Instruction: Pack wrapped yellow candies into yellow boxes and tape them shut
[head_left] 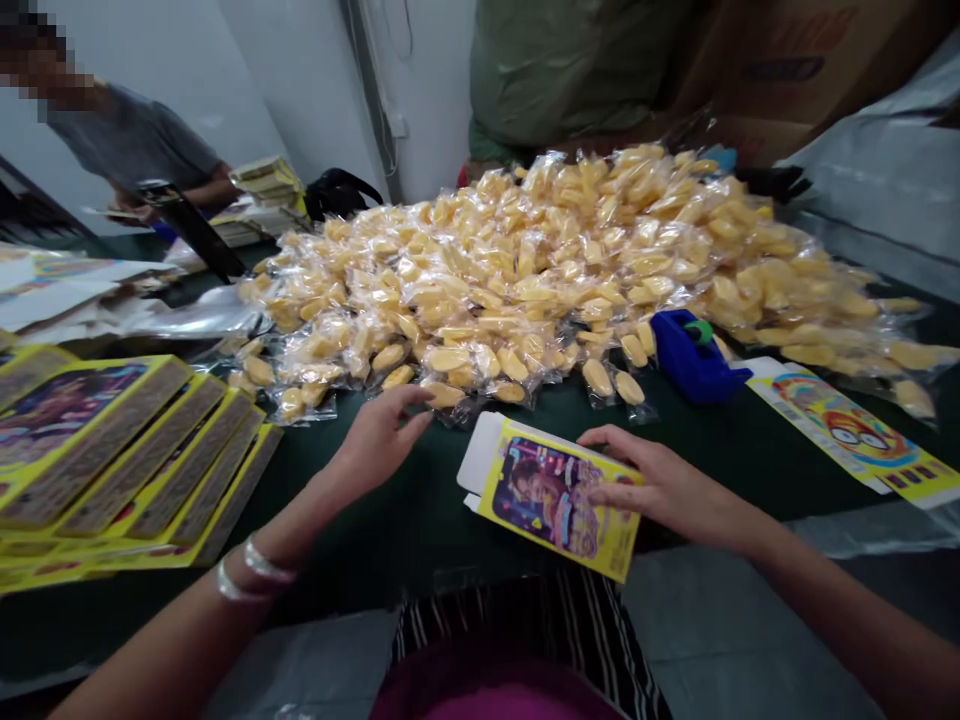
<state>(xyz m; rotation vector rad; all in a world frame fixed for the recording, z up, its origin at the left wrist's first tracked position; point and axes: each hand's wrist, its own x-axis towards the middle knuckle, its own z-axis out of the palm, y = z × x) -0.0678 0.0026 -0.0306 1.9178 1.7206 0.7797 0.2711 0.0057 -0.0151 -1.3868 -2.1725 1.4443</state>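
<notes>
Left hand (379, 440), left of centre: thumb and forefinger parted; nearest wrapped piece (445, 395) just right of fingertips, contact unclear. Right hand (656, 485) grips yellow box (555, 505), lower centre, long axis slanting down-right, white flap (480, 450) leftward.

Carton (529, 510), near: printed paperboard, smooth, low sheen; flap (478, 455) plain, matt. Wrapped pieces (495, 270), far: clear plastic film, crinkled, highly glossy; contents matt. Tape dispenser (694, 370), right: smooth plastic, semi-gloss. Stacked cartons (105, 440), left: printed paperboard, smooth. Bangles (266, 563), near left: metal-like, bright finish. Table surface (420, 510): matt, dark. Box (780, 90), far right: corrugated-type cardboard, matt. Striped garment (442, 630), near: cloth, matt.
</notes>
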